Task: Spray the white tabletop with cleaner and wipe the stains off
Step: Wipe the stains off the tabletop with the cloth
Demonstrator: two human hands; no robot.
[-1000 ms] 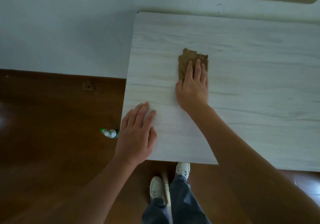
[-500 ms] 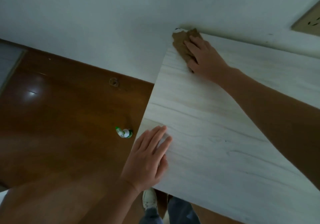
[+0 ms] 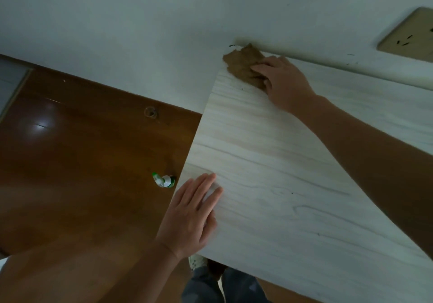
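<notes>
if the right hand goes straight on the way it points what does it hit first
Pushing the brown cloth ahead, the right hand would probably meet the white wall just past the far corner of the tabletop; depth unclear.

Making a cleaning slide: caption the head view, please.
Right hand presses a brown cloth onto the far corner of the white tabletop; left hand rests flat near its edge.
</notes>
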